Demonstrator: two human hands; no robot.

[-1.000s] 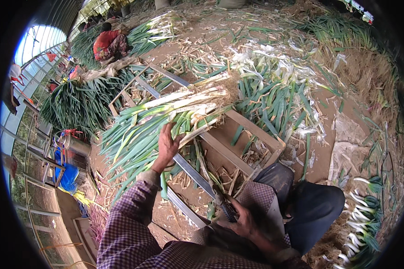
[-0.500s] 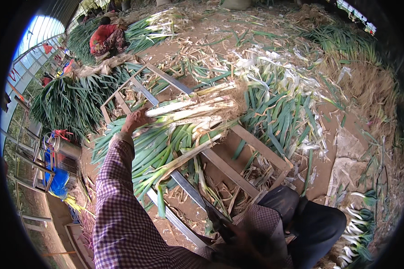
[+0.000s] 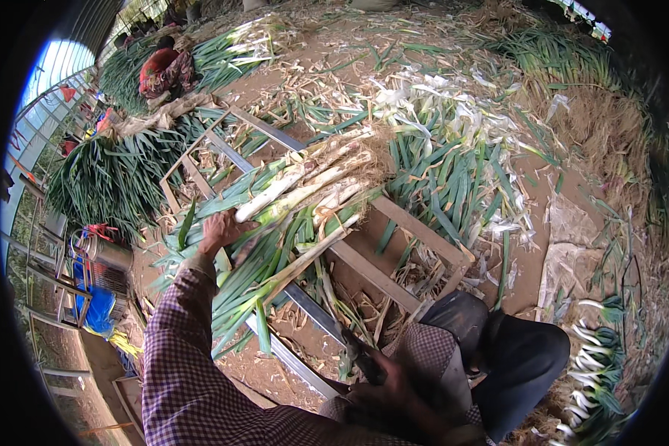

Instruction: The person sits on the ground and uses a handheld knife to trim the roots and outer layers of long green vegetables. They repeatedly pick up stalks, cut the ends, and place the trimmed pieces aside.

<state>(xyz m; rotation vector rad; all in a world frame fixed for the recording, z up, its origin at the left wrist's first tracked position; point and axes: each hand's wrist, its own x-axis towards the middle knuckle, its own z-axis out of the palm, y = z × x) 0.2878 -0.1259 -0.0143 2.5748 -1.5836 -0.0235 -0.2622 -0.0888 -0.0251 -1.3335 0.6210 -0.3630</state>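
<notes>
A thick pile of leeks lies across a low wooden and metal frame, its white stalks and roots to the upper right, green leaves to the lower left. At the leaf side, my left hand is closed about the lower part of a leek, the thumb along its near side. Low in the view, close to my knee, my right hand is closed round a narrow dark tool. Shadow and blur hide part of that hand, and the tool's kind cannot be made out.
The frame's wooden bars run under the pile. Leaf trimmings are heaped beyond it. Dark green leeks stand bunched at left, near a metal container. Trimmed leeks lie at lower right. Another person crouches far left.
My left hand has moved down and a little left along the leeks, bringing the upper stalk with it. My right hand shows more clearly, still on the dark tool. The view has shifted slightly.
</notes>
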